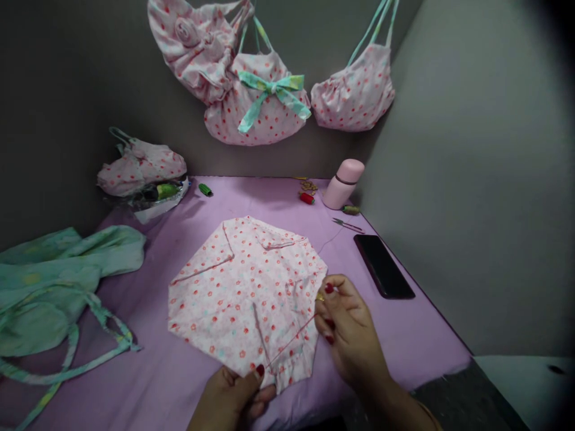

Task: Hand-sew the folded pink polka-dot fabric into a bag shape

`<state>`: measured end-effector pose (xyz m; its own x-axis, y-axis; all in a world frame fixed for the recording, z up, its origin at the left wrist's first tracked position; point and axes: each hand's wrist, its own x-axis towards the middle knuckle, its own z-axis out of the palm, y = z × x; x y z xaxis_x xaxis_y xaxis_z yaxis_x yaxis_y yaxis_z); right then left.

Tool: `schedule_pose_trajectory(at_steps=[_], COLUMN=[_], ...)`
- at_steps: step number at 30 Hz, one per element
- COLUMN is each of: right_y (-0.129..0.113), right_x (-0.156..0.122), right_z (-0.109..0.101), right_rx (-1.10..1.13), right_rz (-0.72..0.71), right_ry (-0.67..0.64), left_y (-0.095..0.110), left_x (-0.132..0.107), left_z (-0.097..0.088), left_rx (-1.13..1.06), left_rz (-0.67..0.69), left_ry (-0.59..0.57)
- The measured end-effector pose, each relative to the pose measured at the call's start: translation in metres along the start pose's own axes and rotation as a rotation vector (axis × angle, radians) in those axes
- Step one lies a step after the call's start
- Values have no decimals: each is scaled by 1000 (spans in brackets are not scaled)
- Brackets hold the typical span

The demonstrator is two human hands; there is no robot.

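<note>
Because it is thin printed cotton, the fabric piece (245, 287) looks light, limp and apt to bunch, so it is best pinched at a folded hem. It lies flat on the worktop (404, 335), mid-front. The left hand (233, 398) pinches its near edge, thumb on top. Just right of the cloth, the right hand (348, 329) has its fingertips closed on what seems a needle, too small to be sure; a red thread (291, 341) runs between the two hands. A phone (383, 266) lies farther right.
</note>
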<state>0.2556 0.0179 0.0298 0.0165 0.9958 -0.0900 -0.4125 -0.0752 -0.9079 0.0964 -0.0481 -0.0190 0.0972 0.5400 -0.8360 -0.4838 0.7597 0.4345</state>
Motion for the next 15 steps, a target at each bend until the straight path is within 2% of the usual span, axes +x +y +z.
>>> schedule_pose_trajectory(at_steps=[5,8,11,15], right_y=[-18,-19,-5,28], right_x=[14,17,9,-16], right_z=[-8,-12,-14,-14], right_rx=[59,16,-140,-403], right_rz=[-232,-243,-89,184], right_ry=[258,270,100,-276], left_y=[0,-1,-2,-4], left_x=[-1,-1,0,1], left_z=[0,1,2,0], left_rx=[16,2,-27,-83], left_rz=[9,19,22,-6], left_ry=[-25,-11,9,17])
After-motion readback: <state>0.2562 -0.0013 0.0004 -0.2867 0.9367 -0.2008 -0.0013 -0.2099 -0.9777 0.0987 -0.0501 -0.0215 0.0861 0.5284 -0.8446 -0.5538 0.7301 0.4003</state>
